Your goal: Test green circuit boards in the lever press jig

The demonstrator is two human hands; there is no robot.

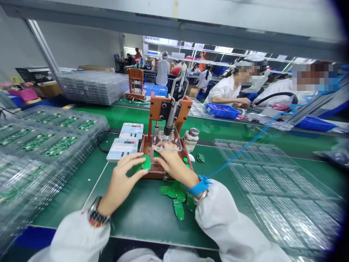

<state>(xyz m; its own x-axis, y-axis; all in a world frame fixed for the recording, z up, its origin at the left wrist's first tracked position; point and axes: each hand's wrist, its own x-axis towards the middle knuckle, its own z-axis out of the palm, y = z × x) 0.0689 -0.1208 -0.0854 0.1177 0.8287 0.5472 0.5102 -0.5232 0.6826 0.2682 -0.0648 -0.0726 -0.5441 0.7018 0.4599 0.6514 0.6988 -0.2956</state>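
Note:
My left hand point(120, 182) pinches a small green circuit board point(146, 162) by its edge, just left of the test fixture point(171, 109). This fixture has an orange upright, a toggle clamp with a red handle, and a clear plate. Inside its base, my right hand point(171, 160) closes thumb and fingers around another green circuit board point(156, 154), which is partly hidden by the hand. Below my right wrist, several loose green boards point(178, 209) lie in a pile on the green mat.
Two meter boxes with red digits point(122, 149) stand left of the fixture, a small jar point(191, 139) right of it. Stacked clear trays with boards point(54, 138) fill the left; clear blister trays point(272, 174) lie right. A blue wrist cord point(240, 145) stretches right. Co-workers sit beyond.

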